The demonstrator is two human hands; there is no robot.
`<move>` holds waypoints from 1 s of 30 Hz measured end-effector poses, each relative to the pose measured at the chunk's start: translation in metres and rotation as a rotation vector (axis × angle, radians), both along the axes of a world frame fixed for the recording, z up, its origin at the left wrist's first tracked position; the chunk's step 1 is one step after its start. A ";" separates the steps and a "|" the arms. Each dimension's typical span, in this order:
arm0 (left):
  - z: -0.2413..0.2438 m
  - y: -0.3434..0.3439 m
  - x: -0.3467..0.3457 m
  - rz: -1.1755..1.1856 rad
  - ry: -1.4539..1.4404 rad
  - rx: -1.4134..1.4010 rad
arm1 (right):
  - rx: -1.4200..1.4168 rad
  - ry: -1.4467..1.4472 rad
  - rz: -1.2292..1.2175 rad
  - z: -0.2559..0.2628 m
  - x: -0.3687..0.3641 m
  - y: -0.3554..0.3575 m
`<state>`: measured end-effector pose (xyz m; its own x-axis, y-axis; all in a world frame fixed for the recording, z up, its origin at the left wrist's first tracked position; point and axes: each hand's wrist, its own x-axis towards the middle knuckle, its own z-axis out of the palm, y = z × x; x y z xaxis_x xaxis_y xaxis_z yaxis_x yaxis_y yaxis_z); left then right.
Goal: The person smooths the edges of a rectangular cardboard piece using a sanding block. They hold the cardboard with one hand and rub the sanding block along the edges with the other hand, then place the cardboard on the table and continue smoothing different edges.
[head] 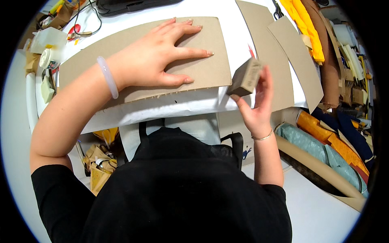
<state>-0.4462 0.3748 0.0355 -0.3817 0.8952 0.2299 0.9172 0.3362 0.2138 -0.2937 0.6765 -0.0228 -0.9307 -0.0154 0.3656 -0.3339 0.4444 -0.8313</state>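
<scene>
My left hand (162, 53) lies palm down with spread fingers on a large sheet of greyboard (209, 71). The sheet's near edge looks rough, with small torn bits along it. In my right hand (258, 104) is a grey-brown rectangular block (246, 77), perhaps a sanding block, held tilted between thumb and fingers. Writing marks one of its faces, and it looks slightly blurred. The block is at the sheet's near right corner; whether they touch I cannot tell.
More greyboard pieces (273, 60) lie to the right, with scissors (277, 12) and yellow fabric (304, 27) beyond. A white tub (48, 59) stands at the left. A black case (130, 6) sits at the back. Fabric rolls (316, 148) rest low at the right.
</scene>
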 end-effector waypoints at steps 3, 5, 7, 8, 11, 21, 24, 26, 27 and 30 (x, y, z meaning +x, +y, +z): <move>-0.001 0.002 0.001 -0.010 0.008 -0.002 | -0.010 0.175 -0.208 -0.007 0.003 -0.027; 0.001 0.003 0.000 -0.011 0.011 -0.008 | 0.210 0.129 -0.238 -0.027 0.017 -0.027; 0.000 0.003 0.001 -0.007 -0.012 -0.007 | 0.202 0.166 -0.280 -0.026 0.022 -0.031; -0.001 0.002 -0.001 -0.002 0.004 0.003 | 0.180 0.240 -0.312 -0.023 0.019 -0.029; -0.003 0.000 0.005 0.002 0.014 0.006 | 0.267 0.338 -0.344 -0.015 0.020 -0.036; -0.006 -0.001 0.002 0.009 0.016 0.021 | 0.448 0.426 -0.277 -0.024 0.020 -0.038; -0.006 0.002 0.001 0.003 0.012 0.020 | 0.557 0.427 -0.230 -0.036 0.028 -0.033; -0.006 0.001 0.000 -0.004 -0.006 0.028 | 0.561 0.506 -0.255 -0.025 0.021 -0.033; -0.006 0.001 0.000 -0.001 0.000 0.030 | 0.543 0.595 -0.292 -0.017 0.013 -0.034; -0.003 -0.001 0.000 -0.007 0.024 0.008 | 0.664 0.493 -0.175 -0.029 0.022 -0.033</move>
